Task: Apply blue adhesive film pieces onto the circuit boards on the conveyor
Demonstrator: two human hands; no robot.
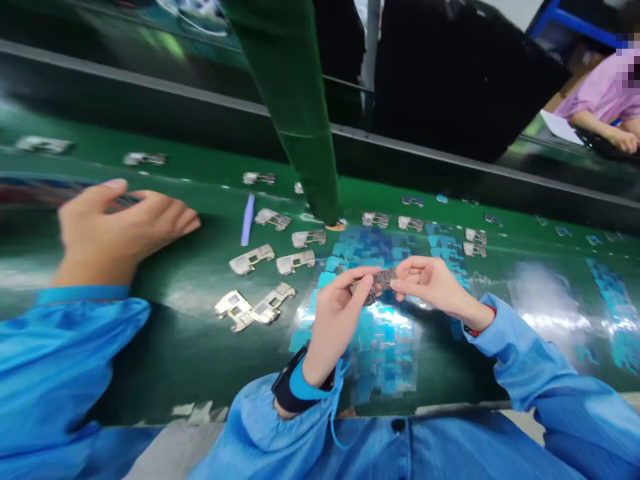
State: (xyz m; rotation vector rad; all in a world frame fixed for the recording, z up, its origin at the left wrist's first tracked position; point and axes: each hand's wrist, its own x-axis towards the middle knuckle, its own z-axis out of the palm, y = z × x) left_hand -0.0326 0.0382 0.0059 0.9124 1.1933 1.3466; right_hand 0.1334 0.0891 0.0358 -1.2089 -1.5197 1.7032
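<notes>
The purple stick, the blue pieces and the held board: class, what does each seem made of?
Purple stick: probably plastic, evenly coloured and smooth-looking.
Blue pieces: likely thin plastic film, glossy, judging by bright glare.
Held board: perhaps metal-and-laminate circuit board, dull greyish with small patterned details.

Work surface (165,360) dark green, film pieces (385,360) lower centre teal, circuit board (387,277) mid-frame grey-brown, strip (248,220) lavender, sleeve (590,88) upper right pink

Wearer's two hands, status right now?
Left hand: closed, holding a small circuit board.
Right hand: at the board's right end; whether it grips cannot be told.
</notes>
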